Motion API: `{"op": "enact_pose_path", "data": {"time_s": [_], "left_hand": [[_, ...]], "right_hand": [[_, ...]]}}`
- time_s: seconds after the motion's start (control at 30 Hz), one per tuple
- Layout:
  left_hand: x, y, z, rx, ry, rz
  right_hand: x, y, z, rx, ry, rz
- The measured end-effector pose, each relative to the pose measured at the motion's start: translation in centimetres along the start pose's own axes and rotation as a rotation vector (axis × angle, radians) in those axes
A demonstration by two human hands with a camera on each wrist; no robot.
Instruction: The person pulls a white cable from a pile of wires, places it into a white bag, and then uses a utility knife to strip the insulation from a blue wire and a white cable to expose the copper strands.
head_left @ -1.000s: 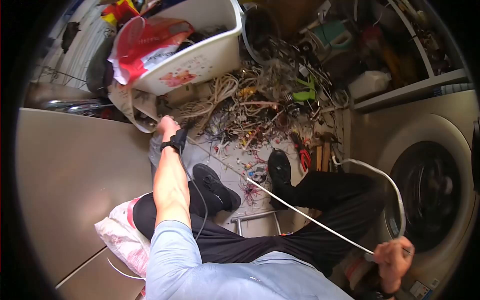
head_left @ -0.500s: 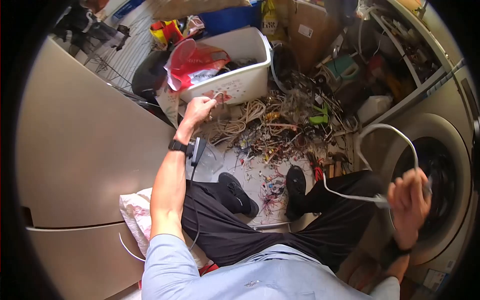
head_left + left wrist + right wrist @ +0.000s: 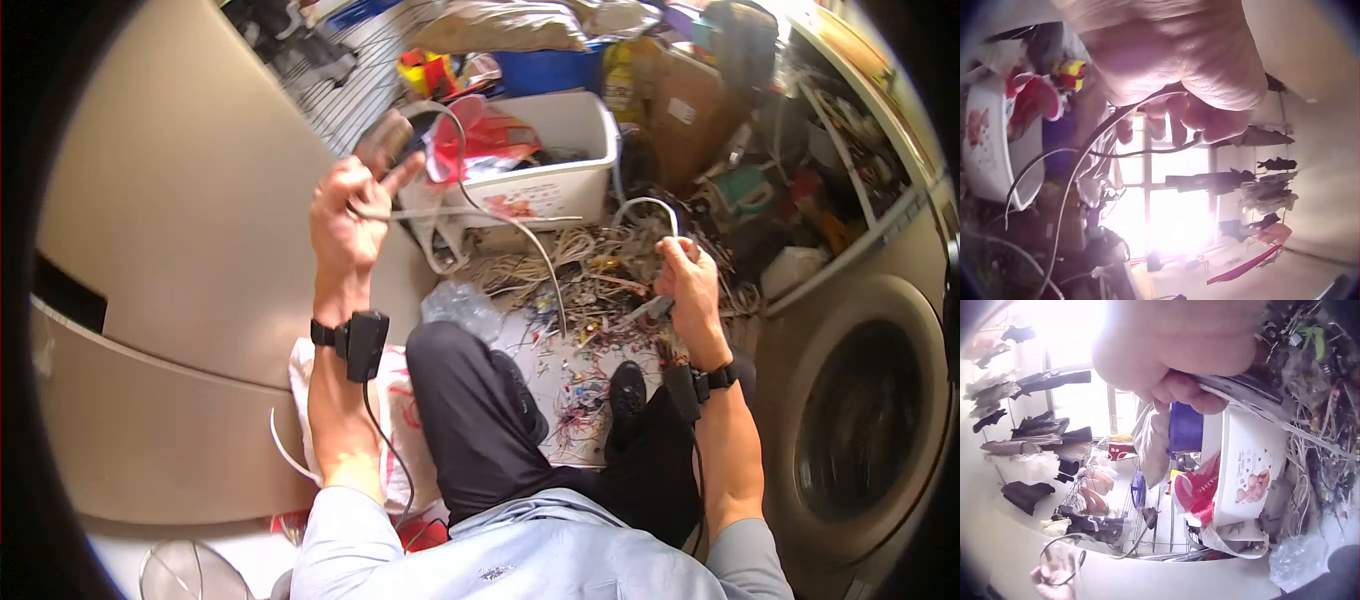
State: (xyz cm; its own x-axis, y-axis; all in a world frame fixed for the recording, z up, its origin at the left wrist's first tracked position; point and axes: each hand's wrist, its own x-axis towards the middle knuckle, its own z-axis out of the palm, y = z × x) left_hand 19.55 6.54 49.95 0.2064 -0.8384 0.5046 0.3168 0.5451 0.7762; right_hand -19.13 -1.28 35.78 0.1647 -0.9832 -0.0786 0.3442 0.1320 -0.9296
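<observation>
My left hand [image 3: 350,215], raised in front of the tall metallic panel, grips a thin grey cable [image 3: 540,250]. One stretch of it arches up and drops toward the floor; another sticks out to the right. In the left wrist view the cable [image 3: 1066,206] passes between palm and curled fingers. Over the floor pile, my right hand [image 3: 688,280] holds a white cable [image 3: 650,203] that curves up out of the fist. A flat grey piece [image 3: 1241,387] lies in the same grip in the right wrist view; I cannot tell what it is.
A white bin [image 3: 540,195] with a red bag [image 3: 490,140] stands ahead. Before it spreads a heap of wires and scraps [image 3: 600,270]. A clear plastic bag [image 3: 462,308] lies nearby. The metallic panel [image 3: 200,250] is at left, a front-loading washing machine [image 3: 860,420] at right.
The left hand has risen from the floor pile, carrying its cable. The right hand has moved forward and left, away from the washing machine. The head view has tilted up.
</observation>
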Motion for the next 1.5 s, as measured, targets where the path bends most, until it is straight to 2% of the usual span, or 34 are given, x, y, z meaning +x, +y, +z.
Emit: {"op": "enact_pose_path", "data": {"time_s": [0.07, 0.1, 0.3, 0.37, 0.43, 0.5, 0.6, 0.77, 0.8, 0.83, 0.9, 1.03, 1.13, 1.2, 1.23, 1.33, 1.37, 1.43, 1.5], "left_hand": [[0.4, 4.4, -1.3, 0.145, 0.051, 0.167], [0.0, 6.7, 0.9, 0.213, 0.133, 0.248], [-4.0, 18.3, -0.5, 0.259, 0.135, 0.374], [-5.9, 21.0, 0.5, 0.445, 0.484, 0.430], [-7.9, 23.5, 0.8, 0.647, 0.577, 0.497], [-10.4, 25.3, 0.5, 0.625, 0.596, 0.533], [-13.5, 23.6, -0.3, 0.633, 0.854, 0.609], [-21.9, 18.0, -7.6, 0.635, 0.998, 0.522], [-22.9, 16.8, -8.1, 0.511, 1.069, 0.522], [-24.4, 15.9, -9.3, 0.509, 1.123, 0.509], [-27.0, 14.7, -11.0, 0.495, 1.032, 0.400], [-30.1, 11.3, -14.1, 0.338, 1.222, 0.092], [-33.6, 8.7, -17.5, 0.164, 1.244, 0.001], [-35.2, 7.4, -18.4, 0.223, 1.224, -0.226], [-36.1, 7.2, -18.7, 0.221, 1.230, -0.228], [-37.9, 7.8, -20.0, 0.190, 1.215, -0.494], [-38.0, 7.7, -20.1, 0.189, 1.217, -0.495], [-38.1, 7.6, -20.6, -0.015, 1.174, -0.607], [-36.4, 5.3, -19.6, -0.139, 1.186, -0.617]], "right_hand": [[0.7, 1.5, 0.3, -0.026, -0.005, 0.009], [0.9, 2.2, 0.6, -0.053, -0.021, -0.002], [0.9, 3.4, 2.6, -0.149, -0.105, -0.046], [1.0, 3.3, 3.2, -0.144, -0.099, -0.050], [0.8, 3.1, 3.3, -0.139, -0.141, -0.026], [0.6, 3.0, 3.6, -0.143, -0.163, -0.035], [0.5, 2.9, 3.8, -0.189, -0.165, -0.035], [-0.4, 2.6, 3.6, -0.252, -0.144, -0.127], [-0.6, 2.5, 3.5, -0.255, -0.148, -0.121], [-0.6, 2.3, 3.5, -0.258, -0.152, -0.118], [-0.4, 2.4, 3.3, -0.285, -0.159, -0.117], [-0.3, 2.8, 3.7, -0.406, -0.133, -0.145], [0.0, 3.1, 3.5, -0.483, -0.125, -0.210], [-0.4, 2.8, 3.8, -0.531, -0.129, -0.215], [-0.5, 2.7, 4.0, -0.577, -0.135, -0.221], [-0.5, 3.0, 3.9, -0.649, -0.135, -0.211], [-0.5, 2.9, 4.0, -0.650, -0.136, -0.210], [-0.8, 2.9, 4.3, -0.714, -0.110, -0.299], [-0.5, 3.2, 3.9, -0.732, -0.117, -0.308]]}}
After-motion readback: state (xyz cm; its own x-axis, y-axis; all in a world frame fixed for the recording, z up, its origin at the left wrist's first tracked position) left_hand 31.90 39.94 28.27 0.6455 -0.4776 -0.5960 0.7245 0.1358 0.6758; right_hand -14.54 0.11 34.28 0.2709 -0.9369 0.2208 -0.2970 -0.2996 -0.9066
